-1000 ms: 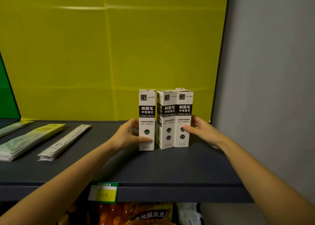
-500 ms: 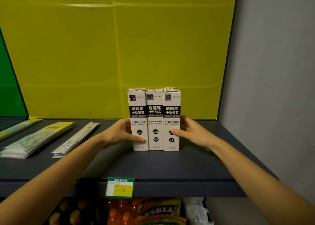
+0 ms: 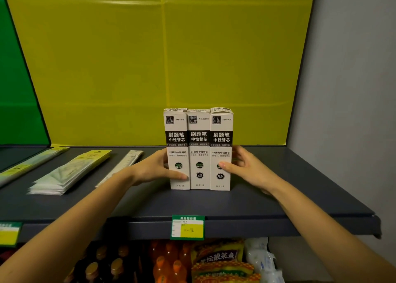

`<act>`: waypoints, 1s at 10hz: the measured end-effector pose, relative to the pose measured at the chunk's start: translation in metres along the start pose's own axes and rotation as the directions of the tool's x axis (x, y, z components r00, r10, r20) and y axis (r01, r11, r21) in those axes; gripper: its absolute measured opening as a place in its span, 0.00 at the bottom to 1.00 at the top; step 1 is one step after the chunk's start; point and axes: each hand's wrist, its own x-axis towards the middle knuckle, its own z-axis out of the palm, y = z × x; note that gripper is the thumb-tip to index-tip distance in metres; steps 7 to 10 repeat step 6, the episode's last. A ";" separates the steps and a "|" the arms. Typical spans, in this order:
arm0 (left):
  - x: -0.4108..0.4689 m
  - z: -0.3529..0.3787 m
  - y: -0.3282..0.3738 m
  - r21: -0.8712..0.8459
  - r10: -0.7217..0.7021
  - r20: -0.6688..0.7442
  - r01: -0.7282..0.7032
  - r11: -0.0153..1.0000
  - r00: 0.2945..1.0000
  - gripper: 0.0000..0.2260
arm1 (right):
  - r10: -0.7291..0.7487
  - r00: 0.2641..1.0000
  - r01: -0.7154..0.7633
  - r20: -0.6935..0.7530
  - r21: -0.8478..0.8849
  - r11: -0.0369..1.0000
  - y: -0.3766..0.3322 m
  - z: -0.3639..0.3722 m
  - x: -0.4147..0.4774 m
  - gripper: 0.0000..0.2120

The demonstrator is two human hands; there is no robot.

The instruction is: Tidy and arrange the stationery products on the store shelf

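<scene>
Three white boxes (image 3: 199, 149) stand upright in a touching row near the middle of the shelf (image 3: 278, 197). The left hand (image 3: 150, 169) grasps the left end box and the right hand (image 3: 250, 169) the right one, thumbs across the fronts and fingers (image 3: 240, 154) seemingly curled behind, though hidden there. Flat packets (image 3: 70, 171) lie well apart to the left.

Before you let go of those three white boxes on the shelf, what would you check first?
1. Grip: left hand holds left box, right hand holds right box: ok.
2. Both, plus middle box, upright with labels facing out: ok.
3. Boxes touching, no gaps: ok.
4. Right box's top flap shut: not ok, looks lifted.
5. Row roughly above the price tag: ok.
6. Free space behind the boxes on the shelf: cannot tell.
</scene>
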 end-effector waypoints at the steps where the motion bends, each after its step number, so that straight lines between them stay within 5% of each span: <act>1: 0.001 0.001 -0.002 -0.017 0.026 0.023 -0.026 1.000 0.999 0.24 | 0.016 1.000 -0.016 -0.009 0.016 1.000 -0.001 0.001 -0.003 0.24; 4: 0.004 0.002 -0.009 -0.055 0.064 0.056 -0.061 0.997 0.996 0.29 | 0.111 0.994 -0.111 0.017 0.004 0.994 -0.008 0.003 -0.009 0.23; 6: -0.020 -0.021 -0.005 -0.003 0.031 -0.037 -0.031 1.000 0.999 0.46 | 0.182 0.983 -0.183 -0.037 -0.030 0.983 -0.025 -0.003 -0.024 0.41; 10: -0.020 -0.021 -0.005 -0.003 0.031 -0.037 -0.031 1.000 0.999 0.46 | 0.182 0.983 -0.183 -0.037 -0.030 0.983 -0.025 -0.003 -0.024 0.41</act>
